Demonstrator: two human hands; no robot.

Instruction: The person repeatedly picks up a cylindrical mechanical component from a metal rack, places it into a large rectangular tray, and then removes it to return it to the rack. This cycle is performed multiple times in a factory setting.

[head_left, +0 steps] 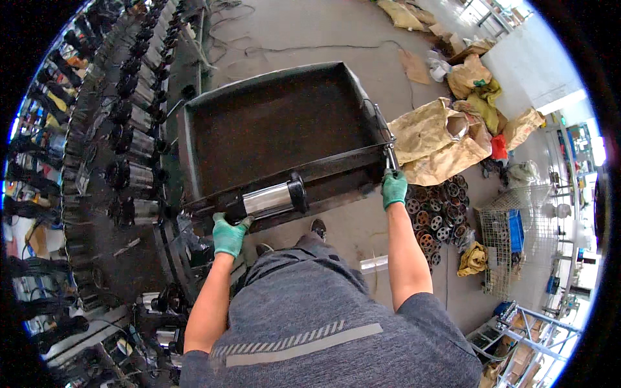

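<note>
Across the concrete floor, centre of view: large dark rectangular sheet-metal cart tray (pixel 194 139), steel-rimmed, judged heavy and rigid. On its near rim lies the polished stainless cylindrical pump body with black end flange (pixel 272 199), on its side; judged heavy, stiff, and slippery on the bright shell, better taken at the black ends. Left hand (pixel 229 234), green-gloved, fingers closed round the cylinder's dark near end. Right hand (pixel 394 188), green-gloved, fingers wrapped round the thin metal handle bar (pixel 390 154) at the tray's right corner
</note>
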